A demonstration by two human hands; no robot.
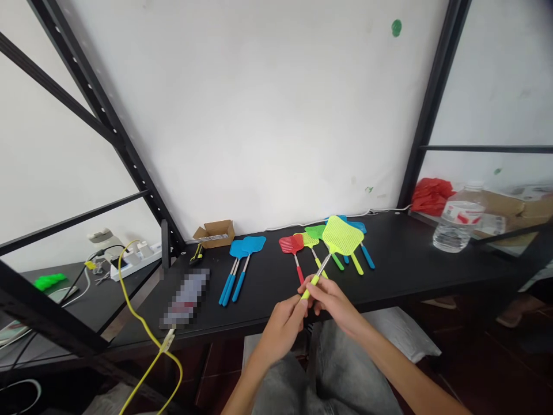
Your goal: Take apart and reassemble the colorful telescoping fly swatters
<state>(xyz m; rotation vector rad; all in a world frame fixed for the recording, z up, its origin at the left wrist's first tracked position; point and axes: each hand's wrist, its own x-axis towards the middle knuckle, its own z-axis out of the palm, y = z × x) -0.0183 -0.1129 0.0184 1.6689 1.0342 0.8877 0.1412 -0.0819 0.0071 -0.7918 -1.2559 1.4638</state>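
A yellow fly swatter (343, 235) is raised over the front edge of the black table, its perforated head pointing up and away. My left hand (283, 325) is closed round the lower end of its handle. Higher up the handle, my right hand (330, 298) grips it with thumb and fingers. Just beyond my hands lies a red fly swatter (291, 245), with a second yellow one (309, 240) and a green one (317, 231) beside it. Blue swatters (356, 226) lie partly hidden behind the held one. To the left, several blue swatters (254, 244) overlap.
An opened cardboard box (215, 233) stands by the wall, near a black-and-yellow cutter (197, 255). A blurred-out flat object (185, 300) lies left, with a yellow cable (140, 320) running from it. A large plastic bottle (458, 222) stands right, before a red bag (432, 195). Black shelf posts (436, 86) frame the table.
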